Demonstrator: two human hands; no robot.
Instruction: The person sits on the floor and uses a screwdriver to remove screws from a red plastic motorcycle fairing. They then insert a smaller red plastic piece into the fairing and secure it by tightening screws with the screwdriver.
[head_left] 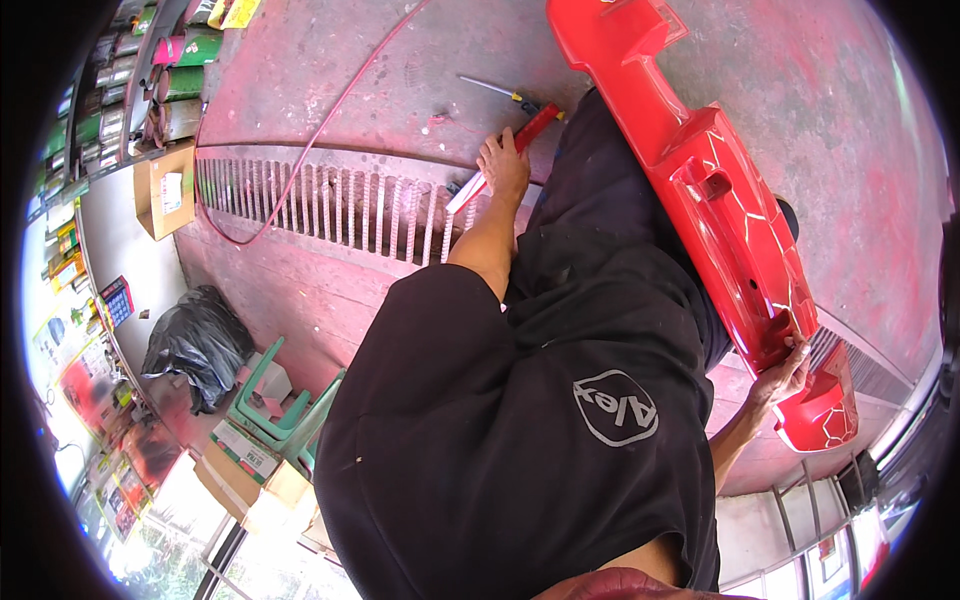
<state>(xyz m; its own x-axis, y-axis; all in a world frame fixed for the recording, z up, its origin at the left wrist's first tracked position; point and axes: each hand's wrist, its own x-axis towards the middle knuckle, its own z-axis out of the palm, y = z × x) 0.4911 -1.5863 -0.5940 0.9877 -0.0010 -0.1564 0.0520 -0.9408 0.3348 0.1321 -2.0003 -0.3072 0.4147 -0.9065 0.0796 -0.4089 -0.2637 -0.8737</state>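
A long, glossy red car bumper (690, 150) with pale crack-like lines lies across the right of the view, beside my dark-trousered legs. My right hand (785, 375) grips its near end at the edge of a recess, fingers bent over the rim. Off to the left, my left hand (505, 165) is closed around a long, narrow red and white bar-like thing (537, 127); its exact kind is not clear. Just beyond that hand, a screwdriver (495, 88) with a yellow and dark handle rests on the floor.
A slotted floor drain grate (300, 200) runs across the left, crossed by a red hose (325, 120). Paint cans (180, 85) line a shelf at far left, above a cardboard box (165, 190). A black plastic bag (200, 345) and a green plastic stool (280, 400) stand lower left.
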